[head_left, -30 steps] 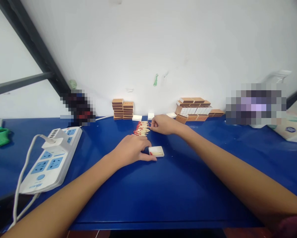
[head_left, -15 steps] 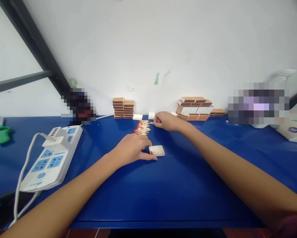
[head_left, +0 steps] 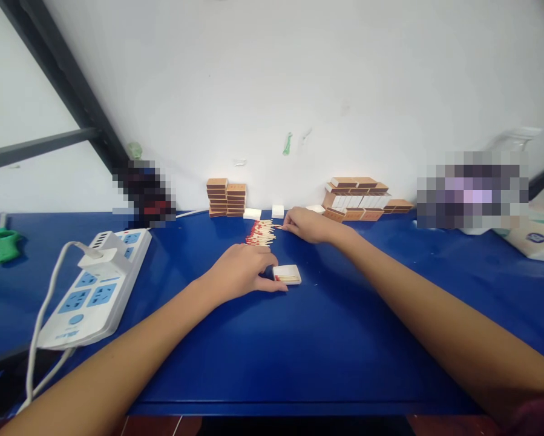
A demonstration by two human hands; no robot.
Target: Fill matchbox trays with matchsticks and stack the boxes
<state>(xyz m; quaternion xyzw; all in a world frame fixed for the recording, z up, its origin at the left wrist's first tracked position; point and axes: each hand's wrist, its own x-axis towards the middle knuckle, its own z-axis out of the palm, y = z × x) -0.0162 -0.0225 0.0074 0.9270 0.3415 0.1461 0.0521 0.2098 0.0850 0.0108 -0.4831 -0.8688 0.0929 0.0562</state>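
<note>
A small white matchbox tray (head_left: 292, 270) lies on the blue table with a few red-headed matches along its front side. My left hand (head_left: 244, 267) curves around the tray's left end, thumb at the near edge and fingers at the far edge, steadying it. Behind it spreads a pile of loose matches (head_left: 263, 231), heads mostly to the left. My right hand (head_left: 304, 224) is at the pile's right side, fingertips pinched on match ends; how many they hold is too small to tell.
Stacked matchboxes (head_left: 217, 197) stand at the back left, and more matchboxes (head_left: 360, 200) at the back right. White trays (head_left: 278, 211) sit by the wall between them. A power strip (head_left: 94, 297) with a cable lies left, near a green tool (head_left: 6, 245). A tissue pack (head_left: 537, 236) is far right.
My right hand has shifted very slightly at the pile's right side, still pinched. My left hand stays at the tray, and the tray's contents look the same.
</note>
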